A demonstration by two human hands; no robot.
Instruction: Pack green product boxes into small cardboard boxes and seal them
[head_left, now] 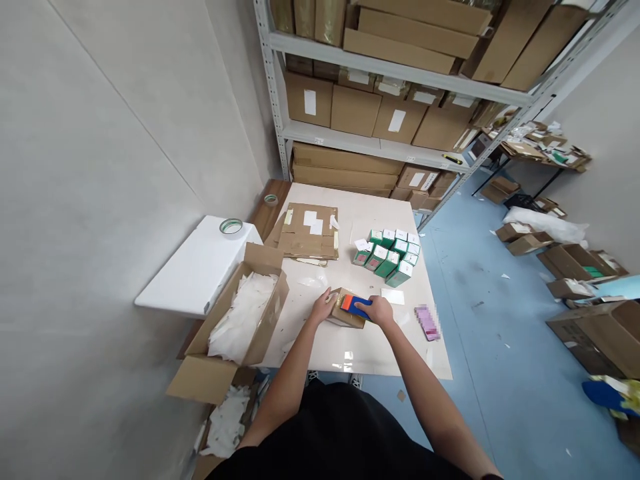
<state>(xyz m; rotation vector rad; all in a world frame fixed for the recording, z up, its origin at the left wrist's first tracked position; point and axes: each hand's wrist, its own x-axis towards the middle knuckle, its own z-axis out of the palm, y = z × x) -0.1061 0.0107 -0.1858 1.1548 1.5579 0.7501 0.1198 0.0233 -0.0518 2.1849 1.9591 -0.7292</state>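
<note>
A small cardboard box sits on the pale table in front of me. My left hand grips its left side, thumb near the top edge. In my right hand is a blue tape dispenser with an orange front end, pressed against the top of the box. Shiny tape shows on the box near that end. Fingers of the right hand are partly hidden by the dispenser. Just beyond stand several green-and-white small cartons in a cluster. A white card lies right of the box.
Flattened cardboard lies on the table's far left. An open carton of white packing sheets stands to the left, by a white surface with a tape roll. A pink phone-like item lies right. Shelving rises behind.
</note>
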